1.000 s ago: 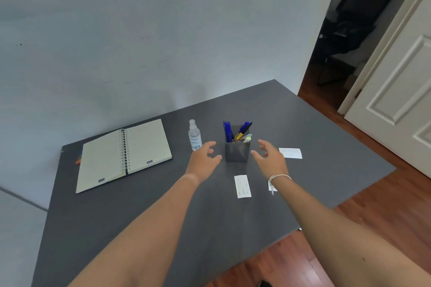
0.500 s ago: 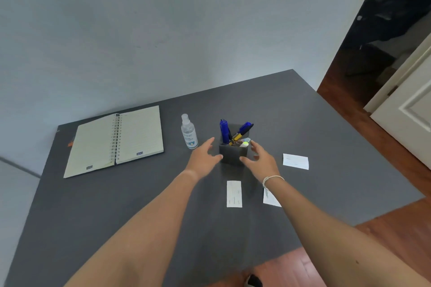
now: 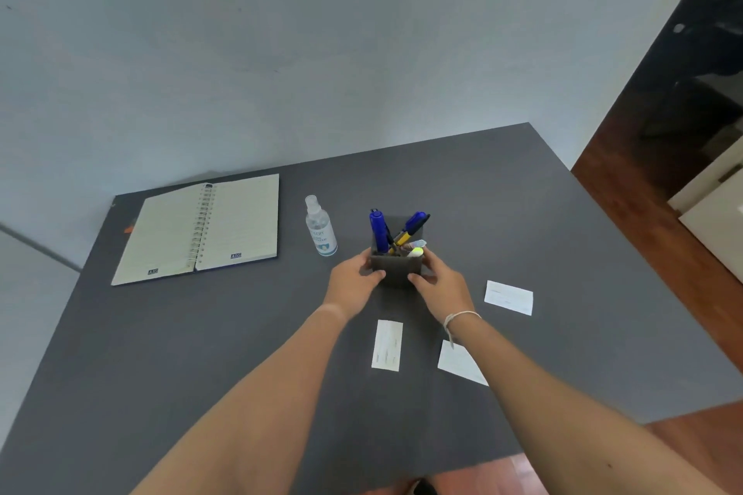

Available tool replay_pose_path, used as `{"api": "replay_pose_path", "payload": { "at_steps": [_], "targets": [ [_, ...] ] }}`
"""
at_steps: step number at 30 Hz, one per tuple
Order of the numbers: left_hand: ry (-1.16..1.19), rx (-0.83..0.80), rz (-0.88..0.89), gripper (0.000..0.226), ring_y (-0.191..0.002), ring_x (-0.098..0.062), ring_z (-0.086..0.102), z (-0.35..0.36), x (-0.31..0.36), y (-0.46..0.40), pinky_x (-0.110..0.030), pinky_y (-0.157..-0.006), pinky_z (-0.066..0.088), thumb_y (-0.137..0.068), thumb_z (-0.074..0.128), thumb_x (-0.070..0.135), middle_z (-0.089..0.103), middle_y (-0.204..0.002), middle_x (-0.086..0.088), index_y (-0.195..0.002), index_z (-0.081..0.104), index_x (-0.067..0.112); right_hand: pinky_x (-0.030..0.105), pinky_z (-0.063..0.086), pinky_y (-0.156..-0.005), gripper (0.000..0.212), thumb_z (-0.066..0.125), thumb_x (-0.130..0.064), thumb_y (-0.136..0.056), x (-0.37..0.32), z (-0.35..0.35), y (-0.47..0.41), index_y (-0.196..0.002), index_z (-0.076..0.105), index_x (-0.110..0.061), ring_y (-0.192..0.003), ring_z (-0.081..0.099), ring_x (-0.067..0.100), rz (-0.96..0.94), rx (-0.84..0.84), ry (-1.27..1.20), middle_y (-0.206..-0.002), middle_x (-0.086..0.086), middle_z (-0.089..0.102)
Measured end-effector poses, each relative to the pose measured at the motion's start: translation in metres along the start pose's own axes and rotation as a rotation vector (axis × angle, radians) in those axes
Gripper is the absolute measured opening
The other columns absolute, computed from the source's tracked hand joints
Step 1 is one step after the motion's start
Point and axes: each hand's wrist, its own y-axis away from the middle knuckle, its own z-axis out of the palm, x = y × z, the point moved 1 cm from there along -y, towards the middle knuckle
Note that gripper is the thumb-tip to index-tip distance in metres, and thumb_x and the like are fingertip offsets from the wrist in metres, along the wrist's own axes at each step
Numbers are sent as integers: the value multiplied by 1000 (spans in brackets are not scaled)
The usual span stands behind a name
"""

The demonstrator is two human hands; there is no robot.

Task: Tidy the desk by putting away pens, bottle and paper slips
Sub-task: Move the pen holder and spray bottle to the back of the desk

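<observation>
Your left hand (image 3: 354,285) and right hand (image 3: 442,285) clasp the pen holder (image 3: 396,267) on the desk (image 3: 563,237), fingers seemingly wrapped against its sides; bottle (image 3: 321,229) just left.

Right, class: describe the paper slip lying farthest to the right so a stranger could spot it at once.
Start at the dark grey desk and find the grey pen holder gripped between both hands. Look right of the right hand to the white paper slip. Unlike the other two slips, it lies farther from the person, clear of the arms.
</observation>
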Motion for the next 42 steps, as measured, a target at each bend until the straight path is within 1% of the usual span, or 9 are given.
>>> {"api": "replay_pose_path", "payload": {
  "at_steps": [3, 9, 13, 15, 18, 23, 30, 36, 42],
  "targets": [
    [40, 24, 2, 41, -116, -22, 59, 0, 4, -2, -30, -104, 43, -88, 60, 10, 65, -123, -8, -129, 56, 11, 40, 34, -111, 56, 52, -15, -93, -5, -1, -4, -144, 32, -23, -132, 46, 28, -7, 9, -5, -143, 6, 49],
    [85, 33, 37, 37, -111, -26, 62, -11, 17, -18, -41, -102, 47, -87, 61, 13, 68, -117, -10, -124, 60, 11, 40, 37, -110, 53, 51, -11, -93, -30, -10, -19, -142, 36, -23, -127, 50, 28, -38, 28, -17, -138, 8, 53],
    [89, 21, 72, 35, -102, -20, 60, -22, 31, -33, -30, -96, 46, -90, 58, 13, 66, -111, -4, -124, 58, 11, 35, 40, -106, 51, 52, -8, -92, -48, -14, -30, -140, 40, -23, -122, 55, 27, -57, 72, -18, -134, 8, 57],
    [105, 9, 85, 33, -103, -21, 62, -27, 37, -41, -32, -97, 48, -89, 58, 12, 66, -106, -2, -123, 59, 15, 34, 41, -105, 51, 52, -8, -92, -56, -15, -37, -140, 41, -23, -120, 56, 27, -60, 87, -14, -133, 8, 58],
    [94, 7, 112, 31, -105, -26, 64, -32, 44, -54, -39, -97, 50, -89, 58, 14, 70, -109, -7, -119, 61, 18, 37, 42, -106, 52, 51, -8, -93, -66, -18, -47, -141, 41, -24, -120, 56, 27, -59, 98, -13, -133, 8, 57],
    [67, 42, 99, 33, -105, -25, 64, -34, 56, -73, -40, -99, 49, -89, 58, 16, 70, -112, -8, -123, 60, 19, 34, 42, -103, 51, 51, -9, -93, -77, -24, -67, -140, 40, -23, -120, 56, 25, -77, 100, 3, -134, 7, 57],
    [61, 117, 56, 32, -105, -24, 64, -30, 77, -108, -31, -95, 47, -89, 57, 16, 70, -112, -8, -122, 61, 16, 38, 41, -108, 51, 51, -8, -92, -93, -40, -114, -140, 40, -21, -122, 55, 27, -130, 31, 62, -136, 7, 56],
    [63, 165, 2, 35, -107, -23, 62, -20, 90, -147, -33, -99, 47, -90, 57, 18, 68, -117, -7, -125, 58, 16, 37, 38, -109, 52, 50, -7, -93, -101, -54, -161, -142, 38, -21, -125, 52, 26, -151, -40, 71, -138, 7, 54],
    [78, 188, -68, 40, -110, -23, 61, -17, 92, -184, -34, -103, 45, -91, 56, 18, 66, -121, -7, -131, 54, 16, 41, 37, -111, 53, 50, -9, -93, -104, -51, -206, -143, 35, -21, -127, 51, 27, -144, -90, 96, -140, 7, 52]
  ]
}}
